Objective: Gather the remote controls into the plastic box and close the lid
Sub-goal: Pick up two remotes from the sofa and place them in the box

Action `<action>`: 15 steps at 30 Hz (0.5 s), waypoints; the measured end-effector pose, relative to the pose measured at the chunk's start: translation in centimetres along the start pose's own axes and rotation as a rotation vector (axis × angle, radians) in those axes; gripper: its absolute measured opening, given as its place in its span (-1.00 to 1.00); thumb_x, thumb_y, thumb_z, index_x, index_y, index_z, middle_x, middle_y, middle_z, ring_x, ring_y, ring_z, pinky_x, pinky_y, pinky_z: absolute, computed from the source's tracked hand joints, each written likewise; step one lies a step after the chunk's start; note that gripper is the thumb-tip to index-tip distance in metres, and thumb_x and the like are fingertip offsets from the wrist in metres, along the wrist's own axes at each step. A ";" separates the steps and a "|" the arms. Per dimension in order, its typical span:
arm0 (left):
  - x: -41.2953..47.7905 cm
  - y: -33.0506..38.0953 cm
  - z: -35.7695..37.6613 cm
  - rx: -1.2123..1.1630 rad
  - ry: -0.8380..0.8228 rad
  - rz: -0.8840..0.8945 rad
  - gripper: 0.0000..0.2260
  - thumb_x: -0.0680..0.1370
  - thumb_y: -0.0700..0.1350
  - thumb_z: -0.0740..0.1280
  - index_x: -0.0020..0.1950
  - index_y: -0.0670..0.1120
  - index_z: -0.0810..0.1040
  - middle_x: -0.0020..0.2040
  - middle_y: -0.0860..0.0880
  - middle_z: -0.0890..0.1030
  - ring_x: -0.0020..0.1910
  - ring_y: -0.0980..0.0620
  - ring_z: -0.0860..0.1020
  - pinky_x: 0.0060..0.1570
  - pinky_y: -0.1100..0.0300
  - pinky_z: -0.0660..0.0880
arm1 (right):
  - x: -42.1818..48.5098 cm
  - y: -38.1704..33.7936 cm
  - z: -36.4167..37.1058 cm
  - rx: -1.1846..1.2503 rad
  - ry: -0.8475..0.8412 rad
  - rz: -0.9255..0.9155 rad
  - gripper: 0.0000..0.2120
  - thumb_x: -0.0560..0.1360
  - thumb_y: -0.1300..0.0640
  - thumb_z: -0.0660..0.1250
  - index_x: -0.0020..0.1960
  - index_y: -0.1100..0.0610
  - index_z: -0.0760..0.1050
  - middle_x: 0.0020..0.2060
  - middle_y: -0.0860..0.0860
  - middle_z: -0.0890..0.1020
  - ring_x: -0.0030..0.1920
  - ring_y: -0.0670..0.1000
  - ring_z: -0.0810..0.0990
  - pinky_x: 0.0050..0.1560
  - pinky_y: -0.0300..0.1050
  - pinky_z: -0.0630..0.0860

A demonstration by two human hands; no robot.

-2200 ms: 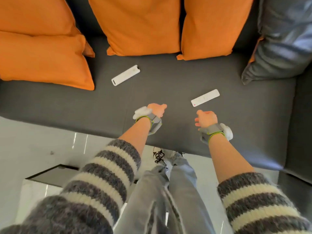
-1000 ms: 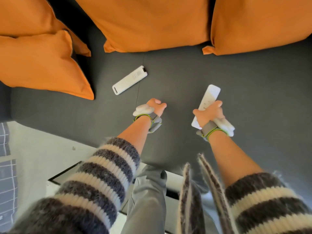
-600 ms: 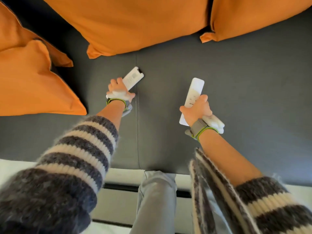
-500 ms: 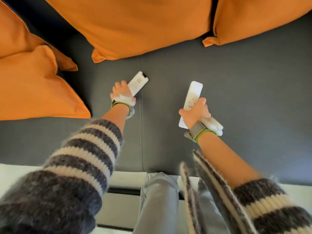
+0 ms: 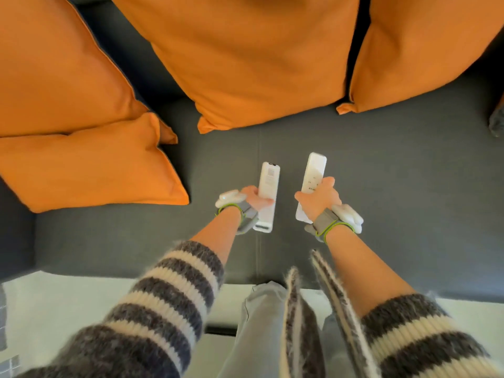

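Left hand (image 5: 255, 197) is gripping one white remote (image 5: 268, 196), right hand (image 5: 317, 200) is gripping the other remote (image 5: 312, 184), long axes pointing away over the sofa seat (image 5: 409, 186); plastic box is lying out of view.

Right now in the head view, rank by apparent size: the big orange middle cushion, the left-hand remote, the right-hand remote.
1. Big orange fabric middle cushion, by far the largest.
2. The two slim white plastic remotes, left-hand and right-hand, look alike; fingers partly cover both, so no ranking.
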State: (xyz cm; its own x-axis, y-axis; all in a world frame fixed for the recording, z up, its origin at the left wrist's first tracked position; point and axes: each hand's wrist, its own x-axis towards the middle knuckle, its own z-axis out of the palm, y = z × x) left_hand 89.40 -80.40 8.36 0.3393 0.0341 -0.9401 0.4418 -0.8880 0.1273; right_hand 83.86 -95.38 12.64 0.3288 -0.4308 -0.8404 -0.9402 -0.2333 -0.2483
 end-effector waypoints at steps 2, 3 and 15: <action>-3.7 0.0 -0.3 -0.171 0.005 0.012 -0.62 0.47 -0.16 0.39 0.23 -0.31 0.49 -0.16 -0.14 0.63 -0.23 -0.03 0.67 -0.42 0.26 0.49 | -3.2 0.1 -0.7 0.076 -0.012 -0.008 -0.57 0.42 0.08 0.33 0.19 0.19 0.27 0.04 0.14 0.60 -0.02 0.23 0.60 -0.10 -0.04 0.47; -7.4 1.5 -1.7 -0.214 -0.030 0.057 -0.56 0.45 -0.18 0.37 0.27 -0.36 0.46 -0.24 -0.14 0.64 -0.30 0.02 0.68 -0.42 0.23 0.52 | -6.2 -0.7 -2.6 0.154 0.028 -0.036 -0.58 0.42 0.09 0.33 0.20 0.19 0.28 0.05 0.15 0.61 -0.05 0.21 0.60 -0.12 -0.06 0.45; -28.9 14.2 4.6 -0.426 -0.378 0.204 -0.82 0.56 -0.15 0.14 -0.23 -0.04 0.43 -0.41 0.06 0.44 -0.63 0.22 0.45 -0.46 0.33 0.40 | -22.3 6.9 -18.3 0.681 0.414 0.104 -0.59 0.43 -0.04 0.34 0.21 0.12 0.43 0.08 0.11 0.64 0.02 0.18 0.60 0.05 -0.02 0.52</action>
State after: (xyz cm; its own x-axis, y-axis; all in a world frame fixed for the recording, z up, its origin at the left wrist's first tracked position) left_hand 82.06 -96.06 35.84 0.1682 -0.3527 -0.9205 0.7192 -0.5947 0.3593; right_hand 71.66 -103.31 38.43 0.1172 -0.7406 -0.6616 -0.7716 0.3516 -0.5302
